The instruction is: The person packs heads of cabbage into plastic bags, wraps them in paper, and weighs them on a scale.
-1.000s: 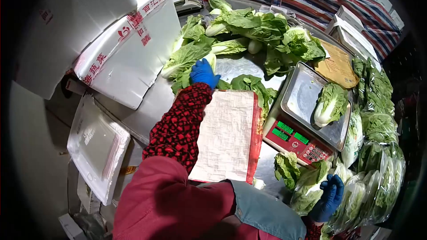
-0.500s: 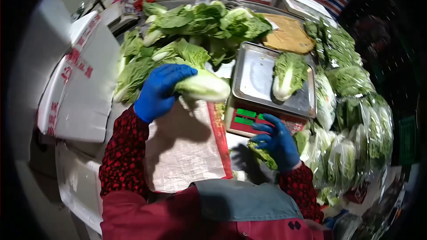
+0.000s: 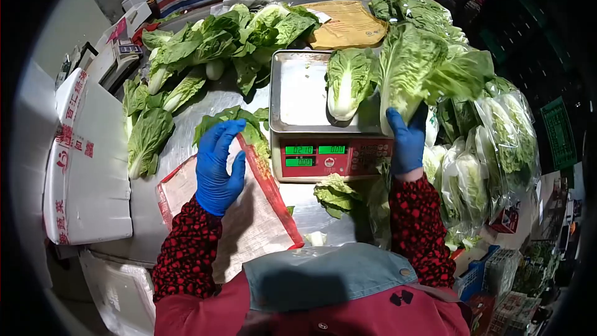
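Note:
My right hand (image 3: 408,143), in a blue glove, grips the pale base of a leafy Chinese cabbage (image 3: 407,65), held leaves up at the right edge of the scale. My left hand (image 3: 219,171), also blue-gloved, holds nothing; its fingers are apart above the woven sack (image 3: 261,224). A smaller Chinese cabbage (image 3: 348,84) lies on the metal pan (image 3: 298,102) of the scale. Green digits glow on the scale's red front panel (image 3: 336,157). Loose leaves (image 3: 336,194) lie just in front of it.
Several cabbages (image 3: 205,40) are heaped at the back left. Bagged cabbages (image 3: 469,180) line the right side. A yellow-brown packet (image 3: 348,23) lies behind the scale. At the left stands a white foam box (image 3: 93,174) with red lettering.
The cabbage that was in my left hand has passed to my right hand and moved to the scale's right side. My left hand has let go. The view has shifted right.

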Tool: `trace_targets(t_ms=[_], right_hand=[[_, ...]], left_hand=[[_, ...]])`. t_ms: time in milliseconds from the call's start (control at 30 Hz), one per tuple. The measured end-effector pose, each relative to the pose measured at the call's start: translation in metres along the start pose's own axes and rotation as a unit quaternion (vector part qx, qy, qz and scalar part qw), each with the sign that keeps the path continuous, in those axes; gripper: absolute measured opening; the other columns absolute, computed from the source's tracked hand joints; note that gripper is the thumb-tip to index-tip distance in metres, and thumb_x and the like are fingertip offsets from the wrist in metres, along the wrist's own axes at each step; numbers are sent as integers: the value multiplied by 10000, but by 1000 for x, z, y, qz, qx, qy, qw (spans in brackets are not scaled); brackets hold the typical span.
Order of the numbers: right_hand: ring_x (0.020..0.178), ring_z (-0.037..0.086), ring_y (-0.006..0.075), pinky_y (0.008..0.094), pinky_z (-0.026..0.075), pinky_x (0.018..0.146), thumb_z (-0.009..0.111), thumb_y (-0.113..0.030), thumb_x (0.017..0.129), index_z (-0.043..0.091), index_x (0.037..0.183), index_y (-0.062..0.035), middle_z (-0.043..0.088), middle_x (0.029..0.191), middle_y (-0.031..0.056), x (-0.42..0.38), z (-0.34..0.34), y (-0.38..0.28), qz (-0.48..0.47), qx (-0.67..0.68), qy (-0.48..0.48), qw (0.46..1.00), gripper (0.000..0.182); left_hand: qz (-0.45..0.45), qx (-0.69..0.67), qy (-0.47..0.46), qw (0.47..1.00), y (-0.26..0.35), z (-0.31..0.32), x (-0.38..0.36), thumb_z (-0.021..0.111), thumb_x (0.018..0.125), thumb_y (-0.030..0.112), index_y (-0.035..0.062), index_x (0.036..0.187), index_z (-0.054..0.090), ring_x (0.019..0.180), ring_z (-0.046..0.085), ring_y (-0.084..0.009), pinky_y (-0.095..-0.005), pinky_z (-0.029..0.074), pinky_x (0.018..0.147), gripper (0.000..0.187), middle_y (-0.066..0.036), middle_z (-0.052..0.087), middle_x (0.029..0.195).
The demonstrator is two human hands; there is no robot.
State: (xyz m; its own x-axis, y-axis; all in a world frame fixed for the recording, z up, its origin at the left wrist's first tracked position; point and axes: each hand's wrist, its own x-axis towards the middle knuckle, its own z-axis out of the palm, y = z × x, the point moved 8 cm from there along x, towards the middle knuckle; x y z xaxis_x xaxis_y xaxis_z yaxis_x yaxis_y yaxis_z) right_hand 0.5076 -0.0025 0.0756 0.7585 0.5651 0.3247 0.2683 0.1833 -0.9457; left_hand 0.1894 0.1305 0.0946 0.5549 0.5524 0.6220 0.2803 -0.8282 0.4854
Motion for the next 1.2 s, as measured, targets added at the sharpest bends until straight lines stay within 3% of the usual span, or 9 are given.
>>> trace_targets(t_ms=[100, 167, 367, 467, 667, 900, 967, 1133, 1200], right_hand=[[1180, 450, 404, 408, 360, 1025, 721, -233, 739, 166, 1443, 27, 379, 1334, 284, 29, 1, 56, -127, -415, -14, 901, 934], [1150, 471, 439, 428, 404, 971, 724, -362, 711, 149, 1469, -57, 395, 1299, 295, 23, 18, 89, 5, -561, -127, 818, 1000], [1131, 490, 409, 429, 399, 981, 710, -228, 751, 339, 1391, -32, 465, 1255, 264, 4, 0, 24, -181, -407, -21, 895, 766], [1097, 522, 364, 403, 419, 950, 691, -149, 771, 435, 1309, -18, 524, 1203, 201, -52, 13, 11, -84, -251, -171, 949, 610], [1121, 460, 402, 485, 445, 875, 795, -333, 632, 397, 1359, -139, 433, 1302, 185, -186, 36, 72, -41, -539, -371, 755, 851], [797, 603, 354, 406, 504, 683, 650, -89, 698, 575, 1151, -58, 612, 878, 185, -195, 17, 108, -12, -493, -379, 783, 460], [866, 625, 334, 374, 514, 758, 612, -17, 687, 605, 1093, -19, 636, 961, 192, -187, 20, 73, -24, -177, -321, 930, 405], [952, 586, 164, 284, 456, 855, 477, 35, 635, 586, 1102, 27, 618, 1031, 90, -154, -42, -4, 186, 16, -233, 954, 480], [962, 584, 155, 292, 460, 856, 515, 55, 741, 574, 1146, 10, 617, 1047, 70, -143, -103, -36, 104, -152, -164, 969, 412]], left_hand=[[-79, -47, -116, 989, -17, 35, -34, 631, 742, 8, 91, 1252, 536, 1046, 548, -335, -387, 441, 914, 526, -160, 582, 1129], [-76, -65, -143, 985, -14, 49, -40, 632, 758, 30, 98, 1263, 532, 1057, 549, -337, -388, 440, 925, 519, -161, 585, 1134], [-139, -157, -100, 973, -29, 42, -18, 564, 817, 4, 79, 1242, 549, 1040, 608, -252, -353, 453, 909, 431, -133, 624, 1137], [-215, -152, -69, 962, -75, 33, -34, 529, 842, 9, 69, 1209, 568, 1038, 609, -215, -337, 447, 874, 374, -119, 636, 1099], [-134, 22, -167, 977, -123, 59, -103, 603, 816, 153, 47, 1268, 509, 1106, 534, -340, -416, 419, 952, 474, -184, 567, 1196], [-205, 276, -190, 920, -205, 11, -161, 642, 821, 241, 108, 1383, 402, 1222, 438, -363, -448, 384, 995, 625, -197, 460, 1341], [-239, 307, -231, 892, -221, 1, -159, 640, 823, 239, 90, 1324, 476, 1198, 460, -367, -454, 392, 986, 548, -184, 508, 1293], [-152, 95, -61, 982, -154, 3, -74, 592, 861, 131, 57, 1139, 603, 1010, 592, -294, -352, 445, 893, 288, -159, 623, 1068], [-183, -31, -41, 982, -139, 19, -51, 570, 887, 99, 46, 1132, 613, 970, 614, -212, -304, 454, 864, 254, -123, 642, 1051]])
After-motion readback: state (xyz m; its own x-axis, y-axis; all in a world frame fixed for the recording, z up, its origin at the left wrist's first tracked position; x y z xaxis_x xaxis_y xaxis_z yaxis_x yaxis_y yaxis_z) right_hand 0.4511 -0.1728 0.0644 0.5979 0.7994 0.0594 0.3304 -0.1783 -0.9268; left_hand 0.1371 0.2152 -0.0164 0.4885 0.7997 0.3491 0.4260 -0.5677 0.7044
